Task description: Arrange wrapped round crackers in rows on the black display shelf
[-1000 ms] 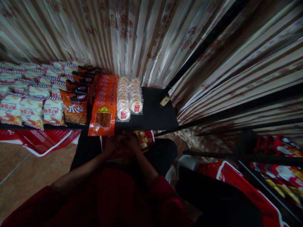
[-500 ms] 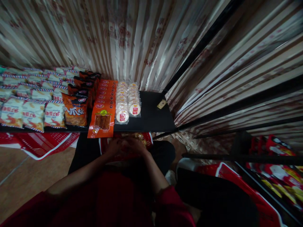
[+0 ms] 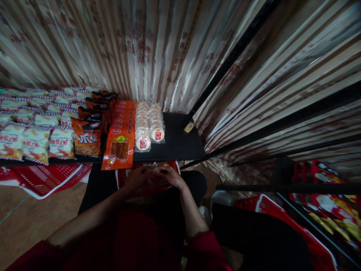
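My left hand point(image 3: 137, 179) and my right hand point(image 3: 170, 177) meet just below the front edge of the black shelf point(image 3: 176, 145). Their fingers are curled over red snack packets point(image 3: 147, 188) resting on my lap. A bit of clear wrapper with yellow snacks point(image 3: 158, 164) shows above my knuckles. In the dim light, how many packets I hold is unclear. On the shelf right above my hands lie a row of orange strip packs point(image 3: 120, 145) and two rows of round white cakes point(image 3: 143, 143).
Orange-brown snack bags point(image 3: 87, 137) and white chip bags point(image 3: 35, 143) fill the shelf's left side. A small yellow tag point(image 3: 189, 127) lies on its bare right part. A red basket point(image 3: 47, 176) sits below left; black rack bars point(image 3: 282, 187) and red packets point(image 3: 324, 203) stand right. Striped curtains hang behind.
My view has tipped slightly, so the shelf sits lower in frame. My hands have stayed together on the red packets and risen a little toward the shelf edge.
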Tool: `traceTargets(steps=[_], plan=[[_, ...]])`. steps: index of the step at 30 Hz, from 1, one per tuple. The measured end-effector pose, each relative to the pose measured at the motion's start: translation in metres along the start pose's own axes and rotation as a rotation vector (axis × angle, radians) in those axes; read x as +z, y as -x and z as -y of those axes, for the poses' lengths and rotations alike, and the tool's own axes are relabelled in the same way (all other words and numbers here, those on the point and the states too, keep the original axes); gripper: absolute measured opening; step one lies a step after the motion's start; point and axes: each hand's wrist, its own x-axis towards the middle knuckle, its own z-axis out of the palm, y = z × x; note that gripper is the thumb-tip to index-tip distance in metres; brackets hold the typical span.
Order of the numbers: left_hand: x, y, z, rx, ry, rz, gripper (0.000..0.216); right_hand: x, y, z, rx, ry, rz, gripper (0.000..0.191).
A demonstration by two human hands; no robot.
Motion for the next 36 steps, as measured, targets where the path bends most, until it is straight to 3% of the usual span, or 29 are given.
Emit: traceTargets(steps=[5,11,22,28,36], plan=[[0.005,-0.003,-0.008,0.044,0.310,-0.088,0.027,-0.010,-0.005,0.002,-0.092,-0.119,-0.057,0.035],[0.012,-0.013,-0.007,0.061,0.595,-0.114,0.029,-0.012,-0.006,0.009,-0.098,-0.256,-0.137,0.033],[0.009,-0.019,-0.035,0.085,0.510,-0.208,0.014,-0.013,-0.009,0.023,-0.172,-0.301,-0.234,0.034],[0.005,-0.026,-0.053,0.106,0.485,-0.217,0.020,-0.025,-0.011,0.033,-0.192,-0.217,-0.295,0.034],[0.014,-0.039,-0.057,0.234,0.483,-0.224,0.035,-0.037,-0.027,0.042,-0.223,-0.070,-0.421,0.038]])
